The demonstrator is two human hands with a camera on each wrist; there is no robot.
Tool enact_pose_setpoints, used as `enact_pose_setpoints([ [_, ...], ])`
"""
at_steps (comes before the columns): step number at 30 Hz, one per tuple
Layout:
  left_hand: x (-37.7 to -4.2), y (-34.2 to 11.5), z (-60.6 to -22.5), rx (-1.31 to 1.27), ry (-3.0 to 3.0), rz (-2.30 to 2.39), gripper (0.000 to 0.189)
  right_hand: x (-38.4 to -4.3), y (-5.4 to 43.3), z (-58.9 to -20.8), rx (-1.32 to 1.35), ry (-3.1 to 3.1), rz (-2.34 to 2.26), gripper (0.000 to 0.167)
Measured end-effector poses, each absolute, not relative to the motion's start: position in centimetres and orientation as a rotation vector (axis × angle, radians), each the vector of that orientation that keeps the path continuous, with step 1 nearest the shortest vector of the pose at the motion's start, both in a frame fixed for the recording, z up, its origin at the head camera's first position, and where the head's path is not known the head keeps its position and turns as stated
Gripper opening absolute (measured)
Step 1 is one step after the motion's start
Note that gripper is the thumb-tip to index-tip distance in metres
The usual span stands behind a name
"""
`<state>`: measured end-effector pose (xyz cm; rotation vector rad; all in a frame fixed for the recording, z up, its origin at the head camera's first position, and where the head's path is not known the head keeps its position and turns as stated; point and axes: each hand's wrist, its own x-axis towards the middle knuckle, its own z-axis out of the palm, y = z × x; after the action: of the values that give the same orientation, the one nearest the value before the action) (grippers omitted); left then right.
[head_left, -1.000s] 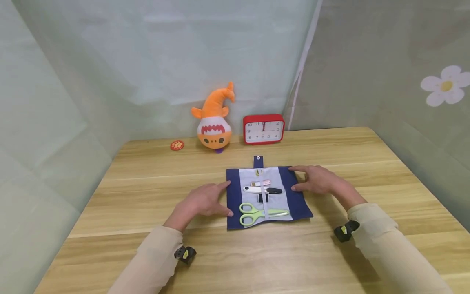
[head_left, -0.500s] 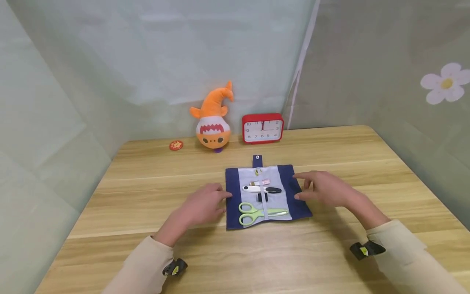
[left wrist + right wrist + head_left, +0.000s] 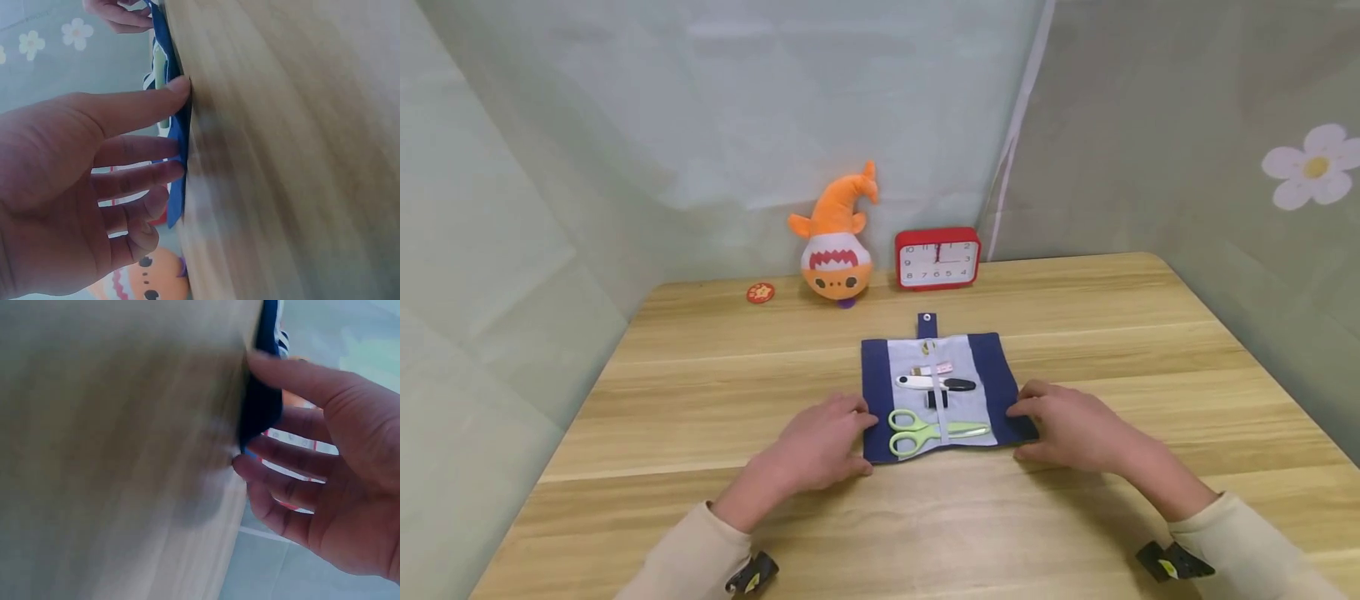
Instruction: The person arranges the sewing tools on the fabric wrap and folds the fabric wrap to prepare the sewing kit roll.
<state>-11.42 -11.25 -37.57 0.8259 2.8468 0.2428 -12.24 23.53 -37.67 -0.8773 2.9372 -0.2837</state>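
A navy fabric roll-up case (image 3: 874, 367) lies unfolded on the table, its snap tab (image 3: 927, 327) pointing away. On its pale lining, an elastic band (image 3: 937, 387) crosses green scissors (image 3: 919, 432), a small black item (image 3: 937, 400), a white tool with a black end (image 3: 916, 382), a small pink-and-white piece (image 3: 943, 367) and a tiny yellowish item (image 3: 928, 347). My left hand (image 3: 823, 442) touches the near left corner, thumb at the front edge and fingertips on the navy border. At the near right corner, my right hand (image 3: 1071, 427) has its fingertips against the border.
Behind the case, an orange shark plush (image 3: 837, 242) leans on the cloth backdrop beside a red clock (image 3: 937, 259). A round red badge (image 3: 761, 292) lies on the wooden table (image 3: 700, 400) at the back left. Black wrist cameras sit below both sleeves.
Both hands have slid along the case's sides toward its near corners, the right hand coming closer to me. The case and the items on it have stayed in place.
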Motion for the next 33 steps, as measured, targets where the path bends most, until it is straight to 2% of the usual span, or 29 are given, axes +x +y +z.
enact_pose_setpoints([
  [9, -11.3, -11.0, -37.8, 0.884, 2.885, 0.216, 0.034, -11.8, 23.5, -38.4, -0.969, 3.045, -0.253, 0.024],
  [17, -11.4, -11.2, -38.3, 1.032, 2.930, 0.225, 0.016, -12.1, 24.1, -38.6, -1.037, 3.052, -0.325, 0.020],
  [22, -11.5, -11.6, -38.1, 1.121, 2.941, 0.301, 0.007, -12.6, 24.8, -38.4, -0.991, 3.016, -0.504, 0.015],
  [26, -11.8, -11.9, -37.8, 1.092, 2.912, 0.351, 0.005, -13.0, 25.3, -38.2, -0.909, 2.969, -0.604, 0.010],
  [33, -12.5, -12.5, -37.0, 0.891, 2.800, 0.482, 0.007, -13.7, 25.9, -38.1, -0.798, 2.879, -0.751, 0.010],
])
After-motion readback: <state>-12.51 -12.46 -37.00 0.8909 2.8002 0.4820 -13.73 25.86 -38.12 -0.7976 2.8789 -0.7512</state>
